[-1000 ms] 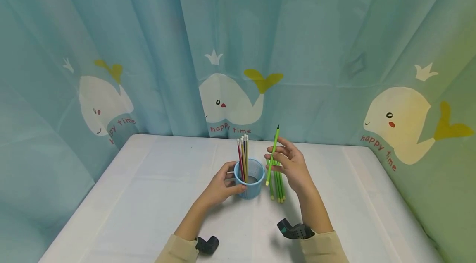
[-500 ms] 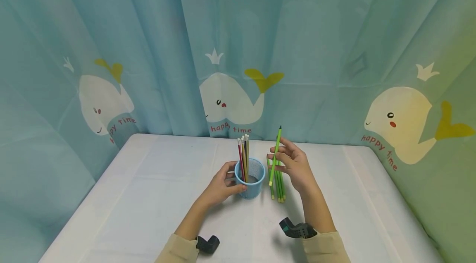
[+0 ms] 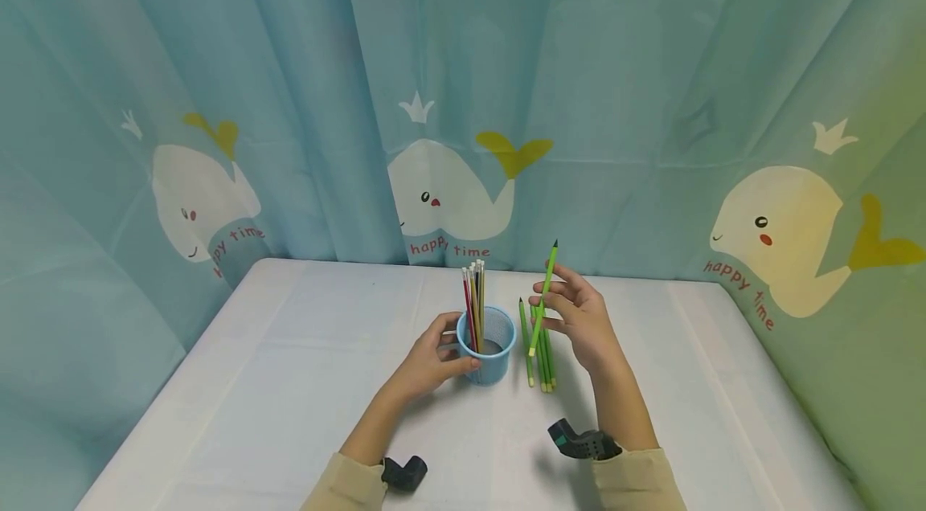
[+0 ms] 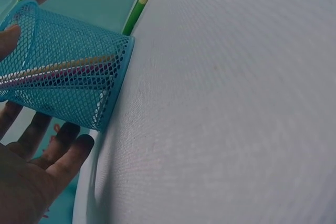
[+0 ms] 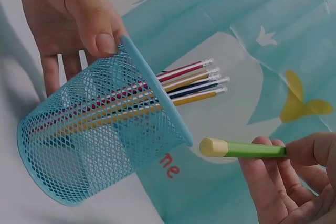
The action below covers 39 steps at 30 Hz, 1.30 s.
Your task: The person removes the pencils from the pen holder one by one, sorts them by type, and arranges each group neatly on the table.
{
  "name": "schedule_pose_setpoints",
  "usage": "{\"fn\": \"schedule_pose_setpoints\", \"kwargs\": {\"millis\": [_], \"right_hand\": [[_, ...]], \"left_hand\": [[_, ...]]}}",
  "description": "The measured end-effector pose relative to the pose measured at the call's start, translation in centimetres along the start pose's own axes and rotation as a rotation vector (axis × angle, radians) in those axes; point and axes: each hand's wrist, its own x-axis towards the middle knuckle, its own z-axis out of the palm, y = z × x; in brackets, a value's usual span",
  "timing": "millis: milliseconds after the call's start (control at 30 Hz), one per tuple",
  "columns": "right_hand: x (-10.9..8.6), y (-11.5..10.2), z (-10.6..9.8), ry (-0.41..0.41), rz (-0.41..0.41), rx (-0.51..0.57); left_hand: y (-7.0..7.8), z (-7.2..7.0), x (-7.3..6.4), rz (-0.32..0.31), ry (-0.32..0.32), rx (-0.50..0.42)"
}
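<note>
A blue-green curtain (image 3: 615,53) hangs behind everything, going from nine o'clock through twelve to three o'clock. Its soft folds are strongest toward ten and eleven o'clock. Three white whales are printed on it: a left whale (image 3: 174,173) at nine o'clock, a middle whale (image 3: 463,206) near the centre, and a right whale (image 3: 781,214) at three o'clock, which looks rather creamy. Each has a white crown, a yellow-green tail and red words, "happy time". Toward six o'clock stretches a white table (image 3: 275,382) with rounded far corners; a fine weave shows on its top. The light is soft, and toward four o'clock the curtain becomes greener.
</note>
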Motion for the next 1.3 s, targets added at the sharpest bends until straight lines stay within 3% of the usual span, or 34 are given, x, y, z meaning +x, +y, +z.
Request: {"fn": "schedule_pose_setpoints", "kwargs": {"millis": [1300], "right_hand": [[0.4, 1.7, -2.6, 0.064, 0.046, 0.081]], "left_hand": [[-0.4, 0.0, 0.2, 0.011, -0.010, -0.022]]}}
